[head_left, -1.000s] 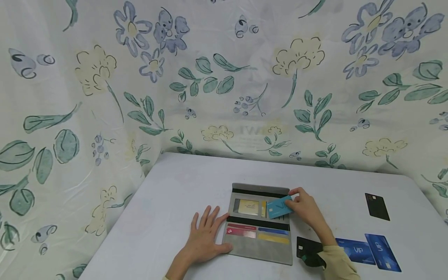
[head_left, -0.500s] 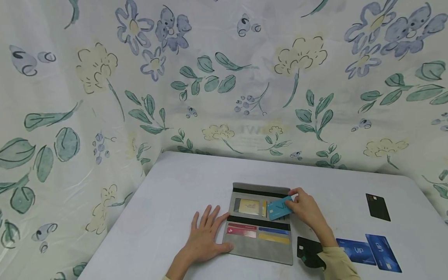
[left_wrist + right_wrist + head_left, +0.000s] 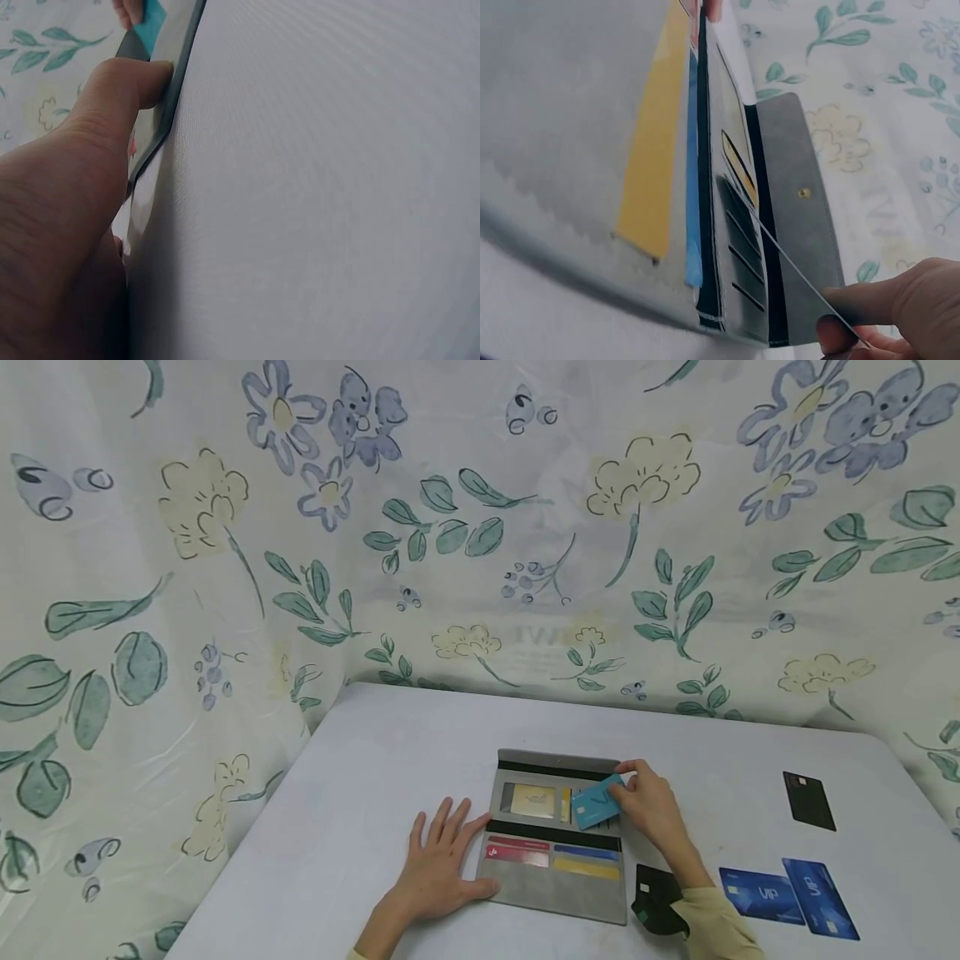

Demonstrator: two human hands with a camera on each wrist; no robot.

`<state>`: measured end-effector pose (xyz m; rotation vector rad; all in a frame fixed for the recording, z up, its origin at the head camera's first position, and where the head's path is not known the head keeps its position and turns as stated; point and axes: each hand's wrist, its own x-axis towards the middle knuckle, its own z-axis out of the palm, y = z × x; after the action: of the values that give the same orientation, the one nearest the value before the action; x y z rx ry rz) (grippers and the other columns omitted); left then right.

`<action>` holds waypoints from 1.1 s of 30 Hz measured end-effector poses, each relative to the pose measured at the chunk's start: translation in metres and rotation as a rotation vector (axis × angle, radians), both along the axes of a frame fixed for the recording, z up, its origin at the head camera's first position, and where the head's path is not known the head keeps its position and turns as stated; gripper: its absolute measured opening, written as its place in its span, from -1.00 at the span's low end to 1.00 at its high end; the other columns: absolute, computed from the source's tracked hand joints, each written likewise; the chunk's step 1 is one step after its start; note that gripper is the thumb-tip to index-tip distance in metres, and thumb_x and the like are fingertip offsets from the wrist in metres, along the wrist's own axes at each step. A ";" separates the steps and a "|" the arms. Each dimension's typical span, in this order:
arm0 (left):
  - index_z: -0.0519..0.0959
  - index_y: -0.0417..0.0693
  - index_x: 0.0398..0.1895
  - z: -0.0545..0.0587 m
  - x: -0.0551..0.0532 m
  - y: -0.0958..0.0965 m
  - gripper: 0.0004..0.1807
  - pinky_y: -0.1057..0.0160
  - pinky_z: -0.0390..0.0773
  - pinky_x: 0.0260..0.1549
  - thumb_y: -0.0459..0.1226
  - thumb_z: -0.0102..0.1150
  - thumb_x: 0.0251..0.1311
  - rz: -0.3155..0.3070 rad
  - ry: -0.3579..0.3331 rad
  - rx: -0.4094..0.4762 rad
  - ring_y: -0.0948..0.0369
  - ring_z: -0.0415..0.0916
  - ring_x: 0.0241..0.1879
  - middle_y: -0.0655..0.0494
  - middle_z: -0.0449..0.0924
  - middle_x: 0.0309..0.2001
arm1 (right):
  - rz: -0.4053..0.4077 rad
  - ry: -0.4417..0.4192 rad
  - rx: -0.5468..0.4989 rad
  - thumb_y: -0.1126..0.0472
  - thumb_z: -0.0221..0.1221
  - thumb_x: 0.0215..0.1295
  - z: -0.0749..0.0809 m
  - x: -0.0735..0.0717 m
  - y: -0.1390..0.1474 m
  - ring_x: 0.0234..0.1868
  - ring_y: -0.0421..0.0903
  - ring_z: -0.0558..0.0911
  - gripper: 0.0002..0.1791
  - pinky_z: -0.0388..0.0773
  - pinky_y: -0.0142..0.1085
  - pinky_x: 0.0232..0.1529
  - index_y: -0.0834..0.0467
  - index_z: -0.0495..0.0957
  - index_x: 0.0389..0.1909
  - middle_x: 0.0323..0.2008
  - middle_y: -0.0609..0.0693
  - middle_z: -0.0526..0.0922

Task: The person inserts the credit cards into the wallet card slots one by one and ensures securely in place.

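A grey wallet (image 3: 551,900) lies unfolded on the table, with red, blue and yellow cards in its near slots. My left hand (image 3: 442,872) rests at its left side with fingers spread, and the thumb presses the wallet's lower left edge, as the left wrist view also shows. Between the thumb and fingers of my right hand (image 3: 651,802) is a light blue card (image 3: 594,807), held tilted over the wallet's upper right slots. In the right wrist view the card (image 3: 799,266) appears edge-on, its far end at the topmost slot beside a yellow card (image 3: 739,165).
Two blue VIP cards (image 3: 763,896) lie to the right on the white table (image 3: 360,760). A black card (image 3: 808,802) is farther back. Another black card (image 3: 652,889) sits near the right sleeve (image 3: 716,922), partly covered. A floral curtain (image 3: 450,585) hangs behind.
My right hand and the light blue card have shifted slightly left, and the right sleeve moved a little with them. The left hand stays on the wallet's edge.
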<state>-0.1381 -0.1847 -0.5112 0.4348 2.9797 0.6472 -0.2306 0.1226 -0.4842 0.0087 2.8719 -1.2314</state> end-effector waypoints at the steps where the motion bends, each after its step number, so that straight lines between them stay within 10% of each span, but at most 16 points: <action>1: 0.25 0.11 0.46 -0.001 0.000 0.001 -0.06 -0.35 -0.30 0.37 0.29 0.22 0.04 0.000 0.001 -0.003 -0.16 -0.20 0.53 -0.10 0.05 0.53 | -0.006 0.002 -0.004 0.27 0.16 0.28 0.000 0.000 0.000 -0.62 -0.14 0.31 -0.64 0.21 -0.33 -0.58 0.33 0.45 0.06 -0.61 -0.04 0.36; 16: 0.24 0.11 0.46 -0.002 -0.001 0.002 -0.06 -0.35 -0.31 0.37 0.29 0.23 0.03 -0.001 0.000 0.013 -0.16 -0.21 0.53 -0.11 0.04 0.53 | -0.063 0.049 -0.007 0.29 0.13 0.35 -0.004 0.004 -0.011 -0.61 -0.13 0.38 -0.69 0.27 -0.32 -0.60 0.33 0.42 0.05 -0.55 0.02 0.48; 26: 0.26 0.09 0.45 0.000 0.000 0.001 -0.06 -0.35 -0.31 0.37 0.27 0.24 0.02 0.001 -0.006 0.029 -0.16 -0.20 0.53 -0.11 0.05 0.53 | 0.039 -0.027 0.063 0.24 0.18 0.33 -0.006 0.011 -0.022 -0.53 -0.08 0.45 -0.66 0.36 -0.30 -0.52 0.35 0.37 0.00 -0.47 0.09 0.54; 33: 0.25 0.11 0.46 0.000 0.000 0.001 -0.07 -0.33 -0.34 0.38 0.27 0.23 0.03 0.002 -0.013 0.021 -0.14 -0.23 0.54 -0.09 0.03 0.54 | 0.254 -0.096 0.072 0.32 0.28 0.21 0.001 0.010 -0.007 -0.51 -0.10 0.38 -0.47 0.29 -0.30 -0.49 0.38 0.30 0.13 -0.47 0.02 0.40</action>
<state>-0.1382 -0.1837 -0.5108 0.4273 2.9638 0.6791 -0.2205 0.1152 -0.4831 -0.2787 2.7280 -1.0515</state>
